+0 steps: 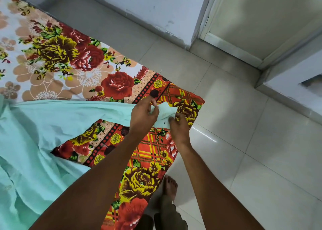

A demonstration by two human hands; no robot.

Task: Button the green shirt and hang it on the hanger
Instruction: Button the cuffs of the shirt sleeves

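Cuff [163, 113] of green shirt [43, 133] is being pinched shut between left hand [143, 118] and right hand [179, 130]; sleeve is trailing leftward over floral bedsheet [69, 58].

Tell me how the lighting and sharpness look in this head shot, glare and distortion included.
Head view: soft, even indoor light; a bright streak of glare on the floor tiles; wide-angle bending of the door frame; slight motion blur on both hands, left hand and right hand, at the green shirt cuff.

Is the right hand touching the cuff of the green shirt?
Touching. In the head view the right hand pinches the cuff of the green shirt from its near side, opposite the left hand.
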